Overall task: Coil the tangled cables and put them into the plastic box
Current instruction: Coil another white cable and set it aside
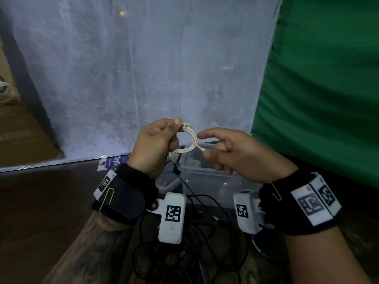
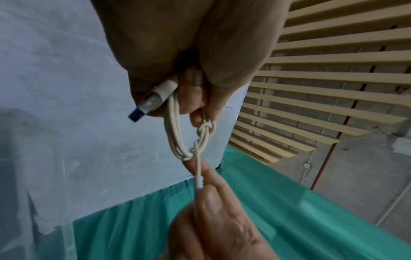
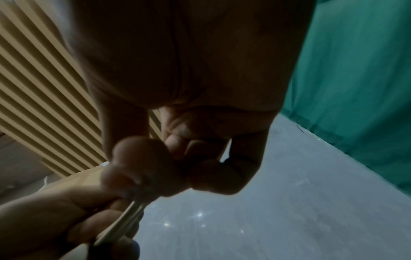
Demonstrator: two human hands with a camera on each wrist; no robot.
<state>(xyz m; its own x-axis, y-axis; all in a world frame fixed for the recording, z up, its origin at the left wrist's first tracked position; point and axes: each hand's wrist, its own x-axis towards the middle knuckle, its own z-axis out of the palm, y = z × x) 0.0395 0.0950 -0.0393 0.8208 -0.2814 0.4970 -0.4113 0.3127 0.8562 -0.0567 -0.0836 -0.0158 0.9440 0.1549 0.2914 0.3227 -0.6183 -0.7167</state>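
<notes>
Fingers (image 2: 195, 91) curled round white cable (image 1: 189, 140) (coiled)

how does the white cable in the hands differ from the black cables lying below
The white cable is coiled into a small loop and held in the air by the left hand and right hand; the black cables lie loose and tangled on the surface, untouched. Neither is in the plastic box yet.

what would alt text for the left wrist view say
The left hand grips a small coil of white cable with its USB plug sticking out, while the right hand pinches the cable's other end below. Behind are a pale sheet, green cloth and wooden slats.
</notes>
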